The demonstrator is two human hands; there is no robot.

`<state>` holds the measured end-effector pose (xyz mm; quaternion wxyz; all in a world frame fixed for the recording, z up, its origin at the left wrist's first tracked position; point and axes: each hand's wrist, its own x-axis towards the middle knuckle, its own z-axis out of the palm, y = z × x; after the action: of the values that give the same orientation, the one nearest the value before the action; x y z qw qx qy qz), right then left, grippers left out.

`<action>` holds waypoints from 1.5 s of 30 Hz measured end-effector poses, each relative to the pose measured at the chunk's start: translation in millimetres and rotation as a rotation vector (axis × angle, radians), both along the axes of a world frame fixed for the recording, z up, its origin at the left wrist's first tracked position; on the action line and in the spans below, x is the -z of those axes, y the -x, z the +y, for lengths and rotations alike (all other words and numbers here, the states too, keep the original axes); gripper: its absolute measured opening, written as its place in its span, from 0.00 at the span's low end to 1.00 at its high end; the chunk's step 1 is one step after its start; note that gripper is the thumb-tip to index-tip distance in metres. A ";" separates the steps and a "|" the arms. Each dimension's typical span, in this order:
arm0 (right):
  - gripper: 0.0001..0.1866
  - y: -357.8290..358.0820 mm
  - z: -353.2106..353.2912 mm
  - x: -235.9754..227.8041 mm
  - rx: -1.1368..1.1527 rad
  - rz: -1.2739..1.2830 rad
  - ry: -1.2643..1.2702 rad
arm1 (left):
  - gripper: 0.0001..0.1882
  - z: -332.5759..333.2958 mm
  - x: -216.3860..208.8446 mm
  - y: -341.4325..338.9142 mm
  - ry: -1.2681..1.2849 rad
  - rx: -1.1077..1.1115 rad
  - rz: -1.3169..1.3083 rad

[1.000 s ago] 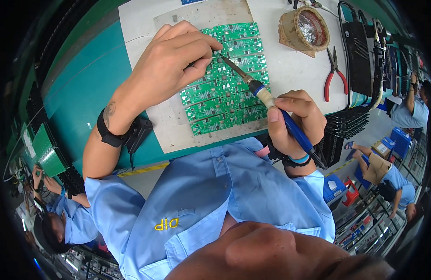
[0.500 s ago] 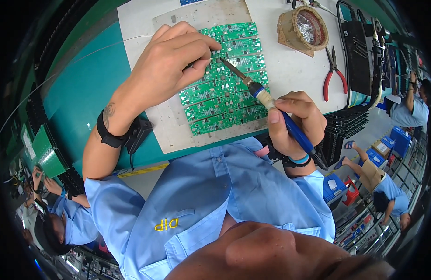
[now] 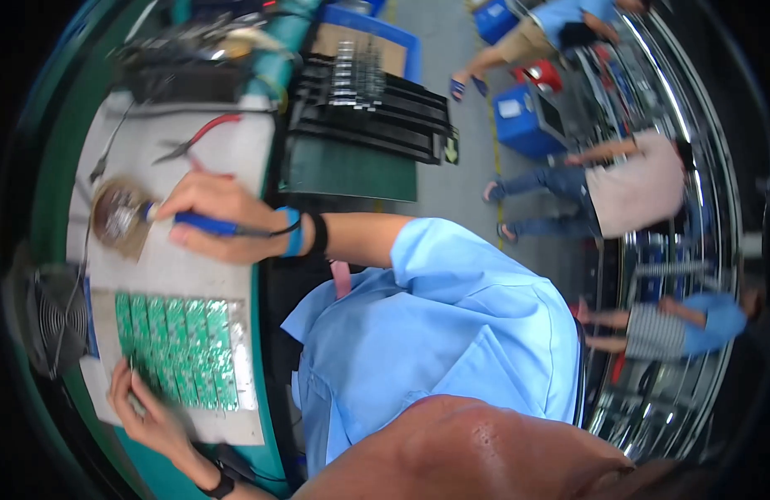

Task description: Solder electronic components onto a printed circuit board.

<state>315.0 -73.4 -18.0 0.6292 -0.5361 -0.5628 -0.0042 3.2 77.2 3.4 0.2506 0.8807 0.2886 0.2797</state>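
My right hand grips a soldering iron by its blue handle. The iron's front end is at the round brown pot with silvery bits inside; blur hides the exact tip. My left hand is at the edge of a panel of green circuit boards, its thumb and fingers pinched together. A thin solder wire ran into this pinch a moment before; it is barely discernible now. The boards lie in rows on a pale mat.
Red-handled pliers lie past the pot, near a dark equipment box. A round fan stands at the far left. Beside the bench is a black rack of boards. Blue bins and several people occupy the floor at right.
The view has swung round to the right. My right hand has taken the soldering iron from the circuit boards to the round pot. My left hand has drawn back to the boards' edge.
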 end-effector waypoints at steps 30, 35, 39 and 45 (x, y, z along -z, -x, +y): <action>0.13 13.4 10.8 15.8 0.150 0.017 -0.237 | 0.22 -12.1 -22.5 -8.3 -0.185 -0.095 -0.071; 0.12 13.8 13.6 17.3 0.149 0.036 -0.228 | 0.23 -13.7 -22.9 -9.2 -0.185 -0.124 -0.071; 0.13 13.4 14.2 17.6 0.145 0.027 -0.219 | 0.23 -16.2 -24.4 -10.6 -0.194 -0.126 -0.068; 0.13 12.8 18.1 21.8 0.151 0.008 -0.235 | 0.22 -16.3 -25.3 -11.3 -0.222 -0.094 -0.072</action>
<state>302.2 -55.3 -39.8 0.6877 -0.4998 -0.5139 -0.1154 14.5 60.9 28.6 0.1484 0.8780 0.2877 0.3527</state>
